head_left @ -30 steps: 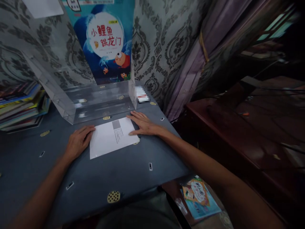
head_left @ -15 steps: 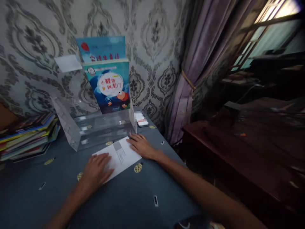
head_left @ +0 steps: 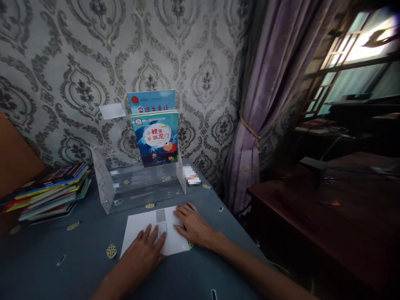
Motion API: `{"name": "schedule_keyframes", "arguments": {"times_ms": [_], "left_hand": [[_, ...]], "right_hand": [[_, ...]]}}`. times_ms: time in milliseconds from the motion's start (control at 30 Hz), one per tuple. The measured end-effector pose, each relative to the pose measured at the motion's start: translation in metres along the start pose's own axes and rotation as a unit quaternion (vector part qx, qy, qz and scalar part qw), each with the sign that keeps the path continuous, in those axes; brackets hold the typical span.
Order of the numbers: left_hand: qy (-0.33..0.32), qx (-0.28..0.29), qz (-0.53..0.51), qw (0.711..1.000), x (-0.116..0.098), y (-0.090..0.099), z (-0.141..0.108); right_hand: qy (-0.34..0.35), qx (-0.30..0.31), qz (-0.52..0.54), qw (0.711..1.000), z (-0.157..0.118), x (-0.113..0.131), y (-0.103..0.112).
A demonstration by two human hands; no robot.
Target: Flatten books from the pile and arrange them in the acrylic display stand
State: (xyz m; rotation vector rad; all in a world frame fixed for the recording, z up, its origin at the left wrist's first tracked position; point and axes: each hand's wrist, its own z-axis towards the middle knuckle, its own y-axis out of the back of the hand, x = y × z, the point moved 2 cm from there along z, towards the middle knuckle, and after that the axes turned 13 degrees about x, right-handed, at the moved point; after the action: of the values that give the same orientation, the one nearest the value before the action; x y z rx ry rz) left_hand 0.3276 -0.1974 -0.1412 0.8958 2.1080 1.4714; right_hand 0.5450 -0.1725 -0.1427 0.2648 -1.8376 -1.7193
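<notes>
My left hand (head_left: 143, 251) lies open on the white booklet (head_left: 136, 225), fingers spread; my right hand (head_left: 195, 227) likewise, nearer the table's right edge (head_left: 228, 222). Neither grips.

In front of the clear rack (head_left: 104, 183), the left hand (head_left: 142, 250) hides part of a white sheet (head_left: 140, 223), whose print (head_left: 163, 229) is too small to read. On the rack, the front book (head_left: 159, 141) covers the rear book (head_left: 153, 100)'s lower part. Right of it, a pale item (head_left: 191, 175) is pixelated; far left, an orange panel (head_left: 18, 146) is cut off.
</notes>
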Motion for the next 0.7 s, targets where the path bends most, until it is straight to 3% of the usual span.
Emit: {"name": "schedule_keyframes", "arguments": {"times_ms": [200, 333, 500, 700], "left_hand": [[-0.016, 0.053, -0.048, 0.997, -0.007, 0.033, -0.013], [-0.022, 0.079, -0.04, 0.996, -0.013, 0.041, -0.013], [-0.006, 0.132, 0.032, 0.991, -0.031, 0.046, -0.012], [0.027, 0.045, 0.056, 0.997, -0.036, 0.035, 0.006]], "right_hand": [[0.01, -0.02, -0.017, 1.0, 0.003, 0.007, 0.004], [0.02, -0.028, 0.004, 0.999, 0.007, 0.009, -0.002], [0.072, -0.035, 0.103, 0.991, 0.019, 0.008, -0.012], [0.088, -0.004, 0.205, 0.975, 0.034, 0.001, -0.014]]}}
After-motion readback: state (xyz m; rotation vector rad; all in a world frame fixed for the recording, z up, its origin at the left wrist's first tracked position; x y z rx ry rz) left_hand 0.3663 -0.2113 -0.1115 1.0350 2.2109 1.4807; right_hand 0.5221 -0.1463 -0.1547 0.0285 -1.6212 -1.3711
